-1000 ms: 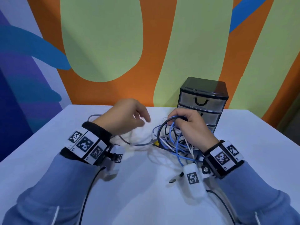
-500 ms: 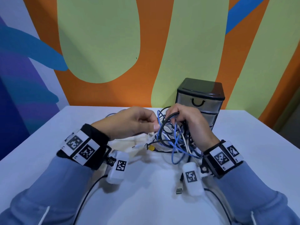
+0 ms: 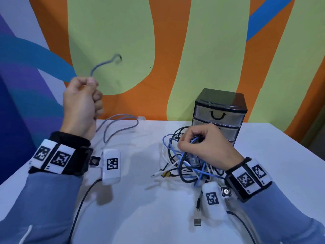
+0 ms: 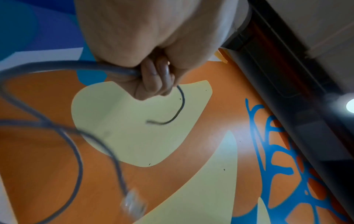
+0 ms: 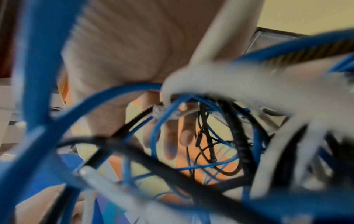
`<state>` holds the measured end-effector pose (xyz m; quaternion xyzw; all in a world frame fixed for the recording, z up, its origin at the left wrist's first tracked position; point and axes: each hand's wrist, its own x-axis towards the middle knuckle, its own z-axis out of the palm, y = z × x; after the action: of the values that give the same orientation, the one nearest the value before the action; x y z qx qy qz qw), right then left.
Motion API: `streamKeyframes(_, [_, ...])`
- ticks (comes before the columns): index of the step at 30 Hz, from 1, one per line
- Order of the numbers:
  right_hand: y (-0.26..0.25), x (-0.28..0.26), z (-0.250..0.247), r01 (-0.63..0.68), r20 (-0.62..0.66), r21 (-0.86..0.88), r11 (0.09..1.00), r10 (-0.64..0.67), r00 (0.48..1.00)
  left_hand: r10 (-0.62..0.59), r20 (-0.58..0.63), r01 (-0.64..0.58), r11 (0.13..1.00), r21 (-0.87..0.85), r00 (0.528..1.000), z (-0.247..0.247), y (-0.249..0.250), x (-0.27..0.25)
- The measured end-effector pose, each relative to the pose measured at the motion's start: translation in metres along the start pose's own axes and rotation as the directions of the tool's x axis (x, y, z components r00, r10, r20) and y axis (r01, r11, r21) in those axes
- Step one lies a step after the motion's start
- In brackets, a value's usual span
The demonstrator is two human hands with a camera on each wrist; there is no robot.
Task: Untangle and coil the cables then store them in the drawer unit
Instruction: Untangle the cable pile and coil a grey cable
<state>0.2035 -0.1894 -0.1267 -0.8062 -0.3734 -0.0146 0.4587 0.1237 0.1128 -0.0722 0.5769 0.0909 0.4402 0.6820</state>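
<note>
A: Where is everything at this point?

B: The left hand [image 3: 80, 104], upper left of the head view, has its grip curled tight round a grey cable [image 3: 121, 120]; one end sticks up above the fist, and the rest trails down to the bench [image 3: 140, 208], its clear plug lying near the back edge. The right hand [image 3: 202, 145], right of centre, has its fingers curled into the tangle of cables [image 3: 184, 168] and pins it down, just in front of the drawer unit [image 3: 219, 115].

A: How should the pull go?

B: I'd draw the grey cable away slowly, up and to the left, while the right hand holds the tangle down. If a loop snags, slacken and feed the plug back through; don't yank.

A: And then?

B: Coil it loosely. The drawers look shut, so one needs opening first.
</note>
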Motion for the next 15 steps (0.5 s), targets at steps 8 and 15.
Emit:
streamKeyframes(8, [-0.011, 0.003, -0.004, 0.152, -0.335, 0.204, 0.967, -0.077, 0.939, 0.302, 0.311, -0.39, 0.878, 0.278, 0.901, 0.014, 0.004, -0.019])
streamKeyframes(15, [-0.052, 0.01, -0.013, 0.185, -0.234, 0.215, 0.959, -0.133, 0.963, 0.308, 0.558, -0.484, 0.852, 0.198, 0.771, 0.022, 0.019, -0.043])
